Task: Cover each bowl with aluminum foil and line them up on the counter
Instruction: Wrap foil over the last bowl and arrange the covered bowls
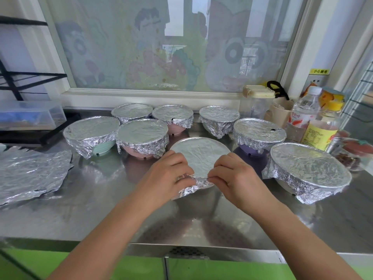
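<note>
Fingers [186, 175] of left hand [167, 178] and right hand [237, 179] pinch foil [193, 185] on last bowl [199, 158]; seven others [141, 136] covered, unaligned.

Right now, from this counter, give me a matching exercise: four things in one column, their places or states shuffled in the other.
1 loose foil sheet
2 middle bowl
3 purple bowl
4 white-capped bottle

A upright, far right
B rim pinched by left hand and right hand
C flat, far left
D covered, behind the right hand

Pairs: 1-C, 2-B, 3-D, 4-A
</note>
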`<state>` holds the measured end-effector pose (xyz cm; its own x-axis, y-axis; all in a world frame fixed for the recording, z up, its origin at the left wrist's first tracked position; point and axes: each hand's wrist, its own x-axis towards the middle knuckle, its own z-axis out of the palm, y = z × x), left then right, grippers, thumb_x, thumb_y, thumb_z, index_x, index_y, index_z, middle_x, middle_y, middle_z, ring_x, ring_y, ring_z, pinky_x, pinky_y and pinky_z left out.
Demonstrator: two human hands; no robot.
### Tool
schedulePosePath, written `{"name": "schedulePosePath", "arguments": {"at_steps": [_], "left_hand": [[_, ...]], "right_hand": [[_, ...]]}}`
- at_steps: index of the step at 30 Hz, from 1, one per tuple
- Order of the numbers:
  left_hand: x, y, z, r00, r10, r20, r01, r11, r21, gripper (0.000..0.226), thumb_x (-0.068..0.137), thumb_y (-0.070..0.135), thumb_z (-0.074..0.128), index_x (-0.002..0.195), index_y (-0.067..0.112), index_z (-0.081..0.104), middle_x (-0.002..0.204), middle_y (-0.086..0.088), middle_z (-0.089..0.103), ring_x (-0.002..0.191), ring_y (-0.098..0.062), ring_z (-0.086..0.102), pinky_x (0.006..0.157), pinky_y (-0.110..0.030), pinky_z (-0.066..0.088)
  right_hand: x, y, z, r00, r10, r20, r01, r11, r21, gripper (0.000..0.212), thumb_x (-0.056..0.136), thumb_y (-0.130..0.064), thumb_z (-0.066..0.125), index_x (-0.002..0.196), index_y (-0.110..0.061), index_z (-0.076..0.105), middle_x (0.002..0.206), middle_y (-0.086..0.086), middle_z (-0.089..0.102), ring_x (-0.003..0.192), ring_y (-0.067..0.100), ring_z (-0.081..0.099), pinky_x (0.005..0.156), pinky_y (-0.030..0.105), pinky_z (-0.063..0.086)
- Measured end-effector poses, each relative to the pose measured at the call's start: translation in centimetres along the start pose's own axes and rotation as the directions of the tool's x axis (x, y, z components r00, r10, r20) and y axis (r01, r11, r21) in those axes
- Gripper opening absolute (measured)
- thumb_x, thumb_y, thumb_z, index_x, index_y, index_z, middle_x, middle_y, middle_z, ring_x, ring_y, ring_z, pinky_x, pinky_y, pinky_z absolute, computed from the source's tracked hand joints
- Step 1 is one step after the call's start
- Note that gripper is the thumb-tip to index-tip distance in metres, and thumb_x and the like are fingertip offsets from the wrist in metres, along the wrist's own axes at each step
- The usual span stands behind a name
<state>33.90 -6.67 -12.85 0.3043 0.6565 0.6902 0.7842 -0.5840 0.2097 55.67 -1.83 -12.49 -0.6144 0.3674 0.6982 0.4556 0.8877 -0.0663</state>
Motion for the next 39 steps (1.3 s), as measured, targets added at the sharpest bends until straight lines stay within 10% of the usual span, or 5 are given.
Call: {"name": "schedulePosePath", "arguments": {"at_steps": [17, 21, 25, 31, 39], "left_hand": [[-0.9, -0.8, 0.4, 0.964, -0.222, -0.146, 0.197, 0.965, -0.171, 0.025, 0.077, 0.038, 0.072, 0.082, 0.013, 0.074, 0.091, 0.010, 0.057, 0.086, -0.014, 0.058, 0.079, -0.023, 0.044], [-1.5, 0.3, -0.1, 0.833, -0.506, -0.223, 0.368, 0.808, -0.460, 0.047, 0.059, 0.040, 0.088, 0.099, 0.025, 0.070, 0.107, 0.007, 0.060, 0.099, -0.010, 0.062, 0.091, -0.025, 0.049], [-0.9, -0.1, 0.2, 0.747, -0.662, 0.064, 0.547, 0.557, -0.624, 0.071, 0.042, 0.033, 0.092, 0.100, 0.041, 0.053, 0.109, 0.032, 0.061, 0.108, 0.013, 0.053, 0.096, -0.015, 0.041], [-0.1, -1.5, 2.2, 0.735, -0.676, 0.060, 0.558, 0.553, -0.618, 0.079, 0.044, 0.035, 0.093, 0.115, 0.021, 0.060, 0.114, 0.004, 0.068, 0.110, -0.011, 0.063, 0.098, -0.041, 0.049], [2.9, -2.6, 3.7, 0.708, -0.699, 0.100, 0.544, 0.450, -0.709, 0.065, 0.065, 0.035, 0.085, 0.124, 0.030, 0.059, 0.121, 0.010, 0.066, 0.117, -0.009, 0.058, 0.104, -0.043, 0.044]], "right_hand": [[0.3, 0.1, 0.2, 0.998, 0.070, 0.004, -0.070, 0.997, 0.035, 0.014, 0.081, -0.026, 0.072, 0.086, -0.013, 0.074, 0.086, -0.001, 0.060, 0.080, 0.020, 0.056, 0.068, 0.034, 0.049], [-0.1, 0.8, -1.4, 0.926, 0.373, 0.056, -0.377, 0.912, 0.164, 0.082, 0.064, -0.053, 0.082, 0.134, -0.020, 0.057, 0.123, -0.002, 0.055, 0.111, 0.016, 0.054, 0.097, 0.034, 0.047], [-0.1, 3.5, -1.2, 0.678, 0.609, 0.412, -0.734, 0.528, 0.427, 0.146, 0.037, -0.052, 0.094, 0.155, -0.021, 0.015, 0.148, -0.010, 0.038, 0.135, 0.004, 0.036, 0.113, 0.025, 0.029], [0.1, 5.9, 2.3, 0.735, 0.520, 0.436, -0.666, 0.433, 0.608, 0.093, 0.042, -0.039, 0.100, 0.122, -0.027, 0.055, 0.126, -0.003, 0.064, 0.125, 0.017, 0.055, 0.109, 0.051, 0.039], [2.7, 7.7, 3.6, 0.737, 0.535, 0.413, -0.644, 0.370, 0.670, 0.094, 0.051, -0.025, 0.096, 0.134, -0.021, 0.052, 0.128, 0.001, 0.064, 0.124, 0.019, 0.057, 0.109, 0.050, 0.040]]}}
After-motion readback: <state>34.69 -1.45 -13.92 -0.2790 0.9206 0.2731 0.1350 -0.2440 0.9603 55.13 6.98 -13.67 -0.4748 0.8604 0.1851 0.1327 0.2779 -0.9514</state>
